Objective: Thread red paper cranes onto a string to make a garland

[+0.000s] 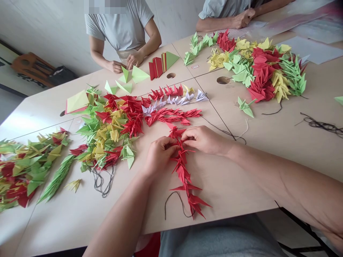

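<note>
A string of folded red paper cranes (183, 174) runs down the table in front of me toward the near edge. My left hand (160, 154) pinches it from the left, near its upper end. From the right, my right hand (199, 140) is closed on the same string, a little higher. The fingertips of both hands almost meet, and they partly cover the cranes they grip. A loose dark thread (175, 193) curls out beside the lower cranes. Just beyond my hands lie more rows of red cranes (174, 116) and a row of white cranes (179, 99).
Heaps of mixed green, yellow and red cranes lie left (107, 128), far left (32, 164) and back right (268, 71). Red and green paper squares (160, 66) stand near a person (120, 28) opposite. Another person's hand (243, 18) rests farther right. Black cord (321, 124) lies at right.
</note>
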`<state>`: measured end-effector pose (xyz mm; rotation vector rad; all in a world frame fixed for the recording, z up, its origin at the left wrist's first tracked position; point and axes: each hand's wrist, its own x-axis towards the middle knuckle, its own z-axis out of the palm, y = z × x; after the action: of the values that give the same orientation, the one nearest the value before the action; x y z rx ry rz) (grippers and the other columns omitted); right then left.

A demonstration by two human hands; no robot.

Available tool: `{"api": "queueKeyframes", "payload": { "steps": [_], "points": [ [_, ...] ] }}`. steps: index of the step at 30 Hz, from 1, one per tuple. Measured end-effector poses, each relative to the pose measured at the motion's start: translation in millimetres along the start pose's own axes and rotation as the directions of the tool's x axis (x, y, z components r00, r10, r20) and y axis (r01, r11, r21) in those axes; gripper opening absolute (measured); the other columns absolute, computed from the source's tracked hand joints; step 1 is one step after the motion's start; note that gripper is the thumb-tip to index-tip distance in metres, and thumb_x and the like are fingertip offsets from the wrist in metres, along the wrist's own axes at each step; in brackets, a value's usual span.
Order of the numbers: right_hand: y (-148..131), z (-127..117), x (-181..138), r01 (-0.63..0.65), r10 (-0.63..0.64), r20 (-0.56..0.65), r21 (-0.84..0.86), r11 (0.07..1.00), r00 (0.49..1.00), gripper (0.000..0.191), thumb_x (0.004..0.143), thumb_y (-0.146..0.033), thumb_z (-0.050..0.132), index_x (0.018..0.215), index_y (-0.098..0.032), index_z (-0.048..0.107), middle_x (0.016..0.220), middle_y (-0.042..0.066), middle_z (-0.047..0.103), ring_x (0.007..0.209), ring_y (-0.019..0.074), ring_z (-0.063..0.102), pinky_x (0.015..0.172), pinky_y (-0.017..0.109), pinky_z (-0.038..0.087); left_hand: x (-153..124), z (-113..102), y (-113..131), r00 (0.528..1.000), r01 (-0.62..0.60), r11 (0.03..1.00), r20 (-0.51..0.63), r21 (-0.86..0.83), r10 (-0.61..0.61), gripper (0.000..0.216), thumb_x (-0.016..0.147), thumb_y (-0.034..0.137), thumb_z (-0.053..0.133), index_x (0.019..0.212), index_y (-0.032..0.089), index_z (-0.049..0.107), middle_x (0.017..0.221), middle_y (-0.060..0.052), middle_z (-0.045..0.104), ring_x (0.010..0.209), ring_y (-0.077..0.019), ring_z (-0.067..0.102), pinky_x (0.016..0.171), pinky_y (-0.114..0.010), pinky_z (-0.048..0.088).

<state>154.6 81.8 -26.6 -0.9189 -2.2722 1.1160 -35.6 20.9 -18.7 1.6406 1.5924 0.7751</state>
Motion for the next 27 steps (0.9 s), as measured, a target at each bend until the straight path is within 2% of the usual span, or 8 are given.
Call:
{"api": "queueKeyframes", "payload": {
  "steps": [5, 13, 20, 27],
  "points": [
    [-1.5, -1.9, 0.7, -0.011, 0.01, 0.011, 0.009, 1.0, 1.0, 0.015, 0.084, -0.012, 0.061, 0.08, -0.018, 0.073, 0.082, 0.002, 0.073, 0.077, 0.0159, 0.063, 0.069, 0.027, 0.045, 0.0, -2.2, 4.2, 0.998, -0.049, 0.996, -0.028, 0.075, 0.051, 0.006, 0.079, 0.022, 0.068, 0.076, 0.019, 0.073, 0.072, 0.002, 0.066, 0.067, -0.0129, 0.059, 0.064, -0.023, 0.044],
    [-4.6, -4.2, 1.1, -0.103, 0.103, 0.003, 0.027, 0.994, 0.995, 0.015, 0.086, -0.015, 0.058, 0.083, -0.018, 0.073, 0.084, 0.003, 0.075, 0.077, 0.0163, 0.065, 0.066, 0.027, 0.044, 1.0, -3.2, 4.6, 0.999, -0.031, 0.996, -0.039, 0.085, 0.034, 0.009, 0.082, 0.025, 0.066, 0.077, 0.019, 0.072, 0.073, 0.001, 0.065, 0.066, -0.0131, 0.058, 0.063, -0.023, 0.045],
    [-5.8, -4.7, 1.5, -0.056, 0.056, 0.002, -0.034, 0.998, 0.998, 0.012, 0.088, -0.016, 0.059, 0.084, -0.017, 0.07, 0.08, 0.002, 0.072, 0.073, 0.0148, 0.063, 0.064, 0.026, 0.043, 0.2, -4.6, 7.5, 0.998, -0.019, 0.996, -0.051, 0.081, 0.024, 0.01, 0.083, 0.022, 0.063, 0.076, 0.019, 0.07, 0.077, 0.0, 0.066, 0.067, -0.0138, 0.06, 0.065, -0.024, 0.047],
    [-4.0, -3.0, 0.8, -0.122, 0.123, -0.075, 0.015, 0.992, 0.99, 0.015, 0.087, -0.014, 0.06, 0.094, -0.019, 0.073, 0.09, 0.003, 0.076, 0.078, 0.0148, 0.067, 0.069, 0.026, 0.048, 1.3, -8.6, 2.3, 0.999, 0.006, 0.991, -0.05, 0.133, 0.001, 0.015, 0.081, 0.018, 0.059, 0.089, 0.019, 0.072, 0.079, -0.001, 0.067, 0.067, -0.0133, 0.057, 0.065, -0.024, 0.045]
  ]
}}
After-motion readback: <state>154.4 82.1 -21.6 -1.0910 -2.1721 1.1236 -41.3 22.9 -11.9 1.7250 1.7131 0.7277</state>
